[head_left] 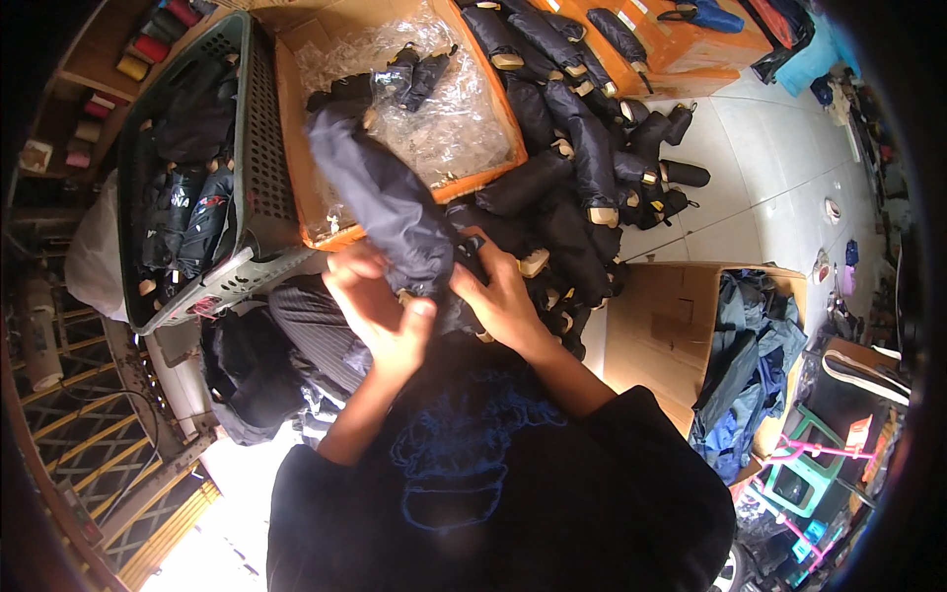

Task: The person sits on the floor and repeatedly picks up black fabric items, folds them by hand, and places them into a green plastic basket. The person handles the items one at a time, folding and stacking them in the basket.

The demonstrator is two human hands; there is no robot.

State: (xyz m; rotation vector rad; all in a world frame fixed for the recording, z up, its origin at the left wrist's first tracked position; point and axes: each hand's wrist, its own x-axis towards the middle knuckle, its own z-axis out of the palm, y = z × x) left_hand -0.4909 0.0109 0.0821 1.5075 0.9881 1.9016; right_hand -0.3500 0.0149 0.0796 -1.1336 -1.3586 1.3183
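Observation:
A folded dark blue umbrella point(380, 192) points up and away from me, its lower end held between both hands. My left hand point(375, 306) grips its base from the left, fingers curled around the fabric near a tan handle. My right hand point(498, 291) pinches the same end from the right, by the strap. Just behind lies a heap of folded dark umbrellas point(567, 168) with tan handles.
An orange cardboard box point(493, 109) with clear plastic wrappers point(434, 89) sits ahead. A grey-green plastic crate point(252, 148) of dark umbrellas stands at the left. A cardboard box point(661, 316) of blue-grey fabric covers point(745, 355) is at the right. White tiled floor point(779, 158) lies beyond.

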